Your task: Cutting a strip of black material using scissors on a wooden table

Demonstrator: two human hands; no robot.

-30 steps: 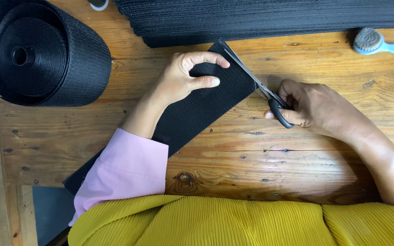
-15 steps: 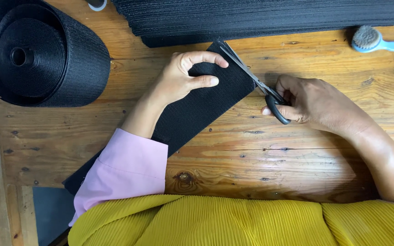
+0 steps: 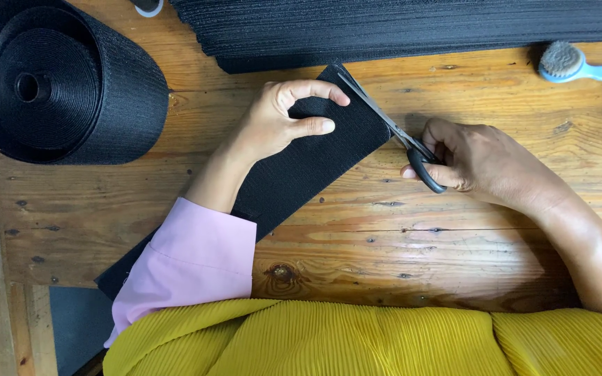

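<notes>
A wide black elastic band (image 3: 315,163) lies diagonally across the wooden table (image 3: 412,237). My left hand (image 3: 280,118) presses down on the band near its far end, fingers curled over it. My right hand (image 3: 485,163) grips black-handled scissors (image 3: 395,132), whose blades lie along the band's far cut edge. The band's near end runs under my pink sleeve (image 3: 189,268) and off the table's front edge.
A big roll of black elastic (image 3: 57,83) sits at the far left. A stack of cut black strips (image 3: 412,28) lies along the back. A light blue brush (image 3: 580,66) rests at the back right.
The scissors' blades have come together along the band's end. Both hands stay in nearly the same place.
</notes>
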